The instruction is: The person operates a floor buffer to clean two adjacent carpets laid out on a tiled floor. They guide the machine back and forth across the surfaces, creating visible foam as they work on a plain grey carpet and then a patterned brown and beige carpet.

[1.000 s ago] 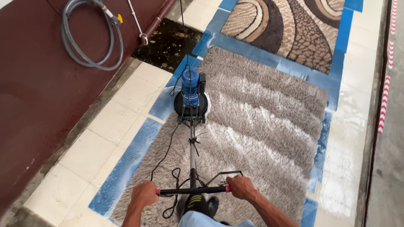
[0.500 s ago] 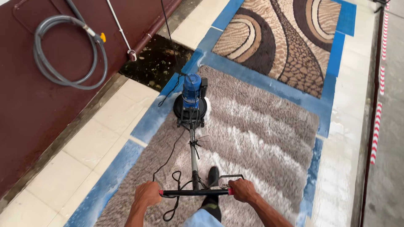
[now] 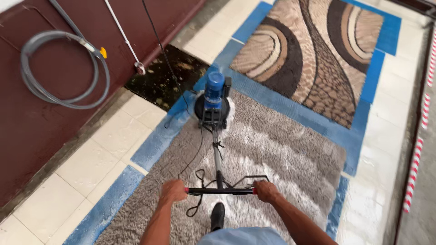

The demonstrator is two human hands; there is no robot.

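- Left hand [image 3: 173, 190] and right hand [image 3: 265, 190]: fingers closed around black handlebar [image 3: 220, 191] of blue-motored floor scrubber [image 3: 213, 100].
- Scrubber disc resting on soapy grey shag carpet [image 3: 272, 149].

Patterned rug [image 3: 318, 54] cut at top edge, grey shag rug [image 3: 272, 149] cut at bottom edge, brush under scrubber [image 3: 212, 102] hidden, forearms cropped.

Bright, even daylight — soft shadows, sharp focus — slight wide-angle bending at edges.
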